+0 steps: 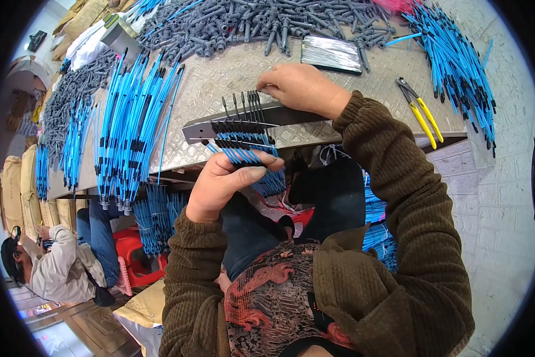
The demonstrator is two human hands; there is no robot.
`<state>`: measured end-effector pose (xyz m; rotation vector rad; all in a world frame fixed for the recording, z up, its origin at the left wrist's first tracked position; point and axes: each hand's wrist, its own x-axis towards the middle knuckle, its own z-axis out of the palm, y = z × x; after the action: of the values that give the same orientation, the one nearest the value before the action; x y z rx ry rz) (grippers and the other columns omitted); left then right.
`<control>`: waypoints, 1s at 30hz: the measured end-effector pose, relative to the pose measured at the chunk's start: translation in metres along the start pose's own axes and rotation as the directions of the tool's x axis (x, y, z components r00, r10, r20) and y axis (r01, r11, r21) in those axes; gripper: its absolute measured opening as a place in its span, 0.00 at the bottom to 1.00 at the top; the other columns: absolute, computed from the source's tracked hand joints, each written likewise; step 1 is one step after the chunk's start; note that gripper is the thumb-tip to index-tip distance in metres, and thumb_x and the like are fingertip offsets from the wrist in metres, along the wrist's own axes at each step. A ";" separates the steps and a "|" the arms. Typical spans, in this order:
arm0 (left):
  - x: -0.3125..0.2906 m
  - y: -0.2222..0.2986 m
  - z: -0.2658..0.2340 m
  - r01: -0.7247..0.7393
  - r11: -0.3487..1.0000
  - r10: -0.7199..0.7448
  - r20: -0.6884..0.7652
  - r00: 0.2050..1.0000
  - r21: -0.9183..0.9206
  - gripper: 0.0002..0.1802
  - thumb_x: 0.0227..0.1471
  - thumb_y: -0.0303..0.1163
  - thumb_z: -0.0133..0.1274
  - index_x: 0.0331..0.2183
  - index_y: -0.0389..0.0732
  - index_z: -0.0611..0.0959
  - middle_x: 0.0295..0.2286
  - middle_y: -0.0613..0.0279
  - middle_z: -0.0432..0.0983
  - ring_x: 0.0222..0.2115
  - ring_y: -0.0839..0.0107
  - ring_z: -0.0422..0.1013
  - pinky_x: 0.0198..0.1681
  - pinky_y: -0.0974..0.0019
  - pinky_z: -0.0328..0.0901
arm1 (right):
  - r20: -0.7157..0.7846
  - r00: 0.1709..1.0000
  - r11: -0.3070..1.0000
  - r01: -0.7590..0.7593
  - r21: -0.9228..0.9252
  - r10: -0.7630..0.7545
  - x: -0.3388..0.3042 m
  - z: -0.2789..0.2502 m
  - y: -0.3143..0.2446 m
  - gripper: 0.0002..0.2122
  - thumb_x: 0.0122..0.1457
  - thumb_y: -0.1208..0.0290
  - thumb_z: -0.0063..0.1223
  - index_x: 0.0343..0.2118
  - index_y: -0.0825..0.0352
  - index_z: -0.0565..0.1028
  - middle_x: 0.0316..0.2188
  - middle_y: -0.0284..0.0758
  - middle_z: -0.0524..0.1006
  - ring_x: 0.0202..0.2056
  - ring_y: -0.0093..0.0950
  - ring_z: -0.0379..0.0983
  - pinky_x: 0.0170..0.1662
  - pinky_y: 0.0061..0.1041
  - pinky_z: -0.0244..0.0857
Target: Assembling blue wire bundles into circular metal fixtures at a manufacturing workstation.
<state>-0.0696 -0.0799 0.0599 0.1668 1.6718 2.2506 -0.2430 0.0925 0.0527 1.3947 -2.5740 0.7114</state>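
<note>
- Left hand (218, 183) clasped blue rods (242, 156) over the table's (211, 83) front edge.
- Right hand (298, 88), fingers narrowed, was near black tips (253, 97); couldn't tell its hold.
- Rods looked light, springy, slick; mid-length seemed the surest grip.

Pliers (423, 125) lie to the right of the right hand (297, 85); a pink bag (395, 5) sits beyond it, rightward; a white cloth (89, 50) is beyond and left of the left hand (220, 185); a red stool (130, 244) and a seated co-worker (65, 271) are below-left of it; brown sacks (11, 193) stand farther left.
</note>
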 end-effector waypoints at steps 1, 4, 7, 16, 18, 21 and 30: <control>0.000 0.001 -0.002 0.009 1.000 -0.009 0.010 1.000 -0.004 0.12 0.49 0.25 0.53 0.38 0.35 0.80 0.37 0.56 0.77 0.39 0.69 0.72 0.45 0.66 0.66 | 0.001 1.000 1.000 0.000 0.000 0.000 0.001 0.001 0.000 0.08 0.54 0.68 0.47 0.34 0.61 0.75 0.29 0.38 0.75 0.34 0.38 0.72 0.35 0.35 0.66; 0.001 0.003 -0.008 0.035 0.999 -0.035 0.029 0.999 -0.018 0.13 0.48 0.25 0.52 0.39 0.35 0.79 0.37 0.55 0.77 0.39 0.68 0.73 0.45 0.65 0.66 | -0.003 1.000 1.000 0.009 0.010 -0.009 0.005 0.006 0.001 0.08 0.54 0.68 0.47 0.34 0.62 0.75 0.29 0.38 0.76 0.34 0.39 0.72 0.35 0.36 0.66; -0.001 0.005 -0.013 0.055 0.998 -0.054 0.037 0.998 -0.025 0.14 0.48 0.25 0.52 0.39 0.35 0.79 0.37 0.54 0.77 0.39 0.68 0.73 0.46 0.64 0.66 | 0.019 1.000 1.000 -0.011 0.009 0.011 0.009 0.007 -0.004 0.08 0.54 0.68 0.47 0.33 0.62 0.76 0.29 0.39 0.76 0.34 0.39 0.72 0.35 0.36 0.66; -0.001 0.008 -0.029 0.091 0.993 -0.084 0.097 0.992 -0.074 0.15 0.47 0.26 0.52 0.40 0.35 0.78 0.37 0.52 0.76 0.40 0.65 0.72 0.46 0.62 0.65 | 0.011 1.000 0.999 0.011 0.036 -0.011 0.019 0.012 -0.010 0.08 0.54 0.68 0.48 0.34 0.64 0.75 0.30 0.40 0.76 0.34 0.40 0.72 0.36 0.35 0.66; -0.001 0.009 -0.032 0.090 0.993 -0.082 0.106 0.991 -0.075 0.15 0.47 0.26 0.52 0.40 0.35 0.78 0.38 0.52 0.76 0.41 0.64 0.72 0.46 0.62 0.65 | 0.012 1.000 0.999 0.015 0.051 -0.015 0.020 0.013 -0.009 0.08 0.54 0.68 0.48 0.34 0.64 0.75 0.30 0.40 0.76 0.34 0.40 0.72 0.36 0.35 0.66; -0.002 0.011 -0.035 0.089 0.993 -0.078 0.136 0.988 -0.078 0.15 0.47 0.26 0.52 0.40 0.34 0.78 0.38 0.51 0.76 0.41 0.63 0.72 0.47 0.62 0.65 | 0.013 1.000 0.997 0.021 0.077 -0.022 0.023 0.015 -0.008 0.08 0.55 0.69 0.48 0.35 0.65 0.75 0.31 0.40 0.76 0.35 0.40 0.72 0.37 0.34 0.66; -0.002 0.015 -0.046 0.105 0.991 -0.091 0.161 0.983 -0.083 0.16 0.47 0.27 0.53 0.40 0.34 0.77 0.38 0.49 0.76 0.42 0.62 0.72 0.48 0.62 0.64 | 0.124 0.992 0.956 -0.028 0.291 -0.008 0.037 0.027 -0.008 0.10 0.57 0.70 0.46 0.39 0.66 0.74 0.36 0.41 0.76 0.38 0.38 0.73 0.41 0.32 0.66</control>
<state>-0.0842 -0.1264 0.0598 0.2282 1.4617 2.1753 -0.2544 0.0481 0.0438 1.5533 -2.6543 1.0779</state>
